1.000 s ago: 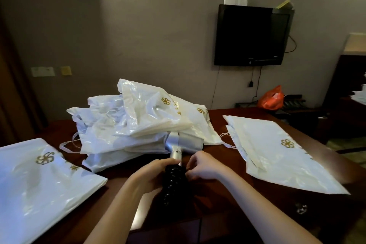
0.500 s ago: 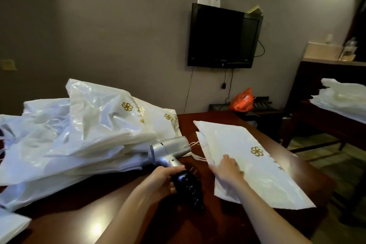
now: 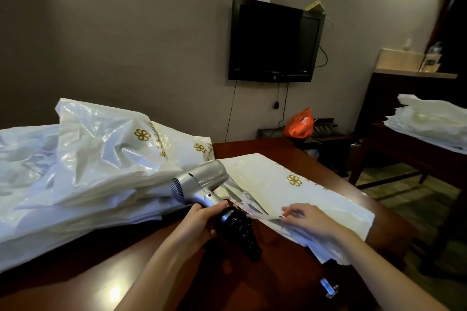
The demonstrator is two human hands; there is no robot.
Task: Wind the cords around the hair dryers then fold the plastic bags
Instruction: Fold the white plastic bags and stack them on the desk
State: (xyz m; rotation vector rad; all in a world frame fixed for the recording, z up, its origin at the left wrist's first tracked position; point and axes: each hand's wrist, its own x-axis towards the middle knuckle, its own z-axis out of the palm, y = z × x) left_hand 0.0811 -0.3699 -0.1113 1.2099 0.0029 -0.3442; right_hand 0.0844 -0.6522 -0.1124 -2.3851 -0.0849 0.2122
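Note:
A silver hair dryer (image 3: 199, 182) is held above the brown table (image 3: 262, 145), its handle wrapped in black coiled cord (image 3: 240, 228). My left hand (image 3: 199, 219) grips that handle just below the silver body. To the right lies a flat white plastic bag (image 3: 290, 192) with a gold emblem. My right hand (image 3: 303, 219) pinches the bag's near left edge by its thin handle strips (image 3: 250, 206). A tall crumpled heap of white plastic bags (image 3: 88, 164) fills the left of the table, right behind the dryer.
A black TV (image 3: 274, 40) hangs on the wall ahead, with an orange bag (image 3: 299, 124) on a low stand below it. A second table (image 3: 414, 151) at the right carries more white bags (image 3: 429, 121). A small metal fitting (image 3: 328, 288) shows at the table's near right edge.
The view has swung right. My right hand left the cord-wrapped handle and took hold of the flat bag's edge. My left hand lifted the dryer and tilted it.

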